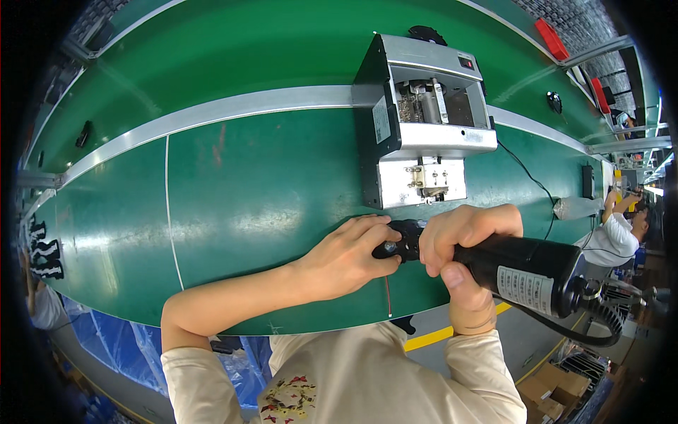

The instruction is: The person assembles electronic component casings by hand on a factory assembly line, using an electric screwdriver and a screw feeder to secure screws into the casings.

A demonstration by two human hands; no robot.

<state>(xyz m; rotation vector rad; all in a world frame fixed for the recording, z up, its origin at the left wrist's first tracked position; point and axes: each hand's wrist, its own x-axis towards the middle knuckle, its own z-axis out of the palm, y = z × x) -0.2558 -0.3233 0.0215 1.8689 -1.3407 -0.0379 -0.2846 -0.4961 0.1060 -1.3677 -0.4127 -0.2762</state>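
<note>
My left hand [346, 260] lies at the near edge of the green workbench, its thumb and fingers closed round a small black part [405, 242]. From below that part, a thin red wire [388, 300] runs toward the bench edge. A thick black electric screwdriver [519, 272] with a white label is gripped in my right hand [470, 233]. It lies nearly level, its front end against or just over the black part; the tip is hidden by my fingers. Just beyond both hands stands a silver and black screw feeder [438, 131] with an open top compartment.
A cable [526, 169] runs from the feeder's right side past a translucent bottle-like object [572, 208] and a black box [587, 181]. Black parts [46, 254] line the far left. A metal rail [261, 101] crosses the bench. Another person [614, 237] works at far right.
</note>
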